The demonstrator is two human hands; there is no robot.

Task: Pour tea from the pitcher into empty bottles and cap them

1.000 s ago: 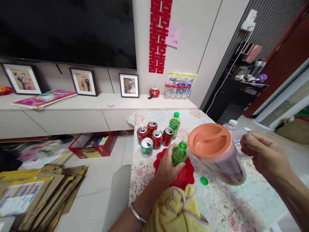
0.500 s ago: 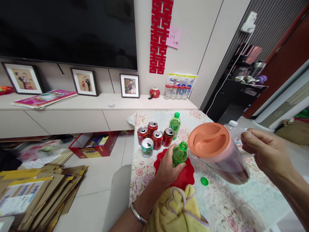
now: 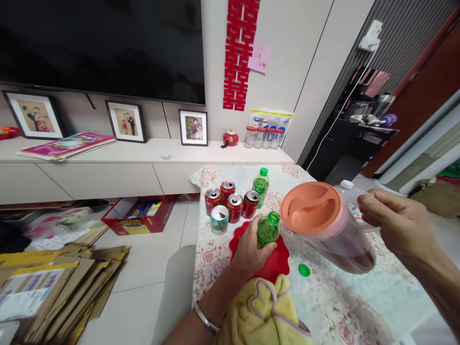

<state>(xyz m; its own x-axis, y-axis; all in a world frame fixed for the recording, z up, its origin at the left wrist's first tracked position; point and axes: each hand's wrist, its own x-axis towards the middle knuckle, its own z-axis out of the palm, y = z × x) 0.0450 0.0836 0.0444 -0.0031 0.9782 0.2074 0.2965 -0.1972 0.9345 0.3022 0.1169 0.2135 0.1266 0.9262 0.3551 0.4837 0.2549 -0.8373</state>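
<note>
My left hand is wrapped round an uncapped green plastic bottle, which stands over a red scalloped tray. My right hand grips the handle of a clear pitcher with an orange lid. The pitcher is tilted toward the bottle and holds dark liquid. Its lid edge is close to the bottle mouth; I cannot tell whether they touch or whether liquid flows. A green bottle cap lies on the tablecloth below the pitcher. A yellow towel is bunched in front of the tray.
Several drink cans, among them a teal can and a red can, stand left of the bottle. A capped green bottle stands behind them. Behind the pitcher is a clear white-capped bottle. Flattened cardboard lies on the floor.
The pitcher's base has shifted slightly to the right, with its lid nearly in place. My left hand and the green bottle have hardly moved.
</note>
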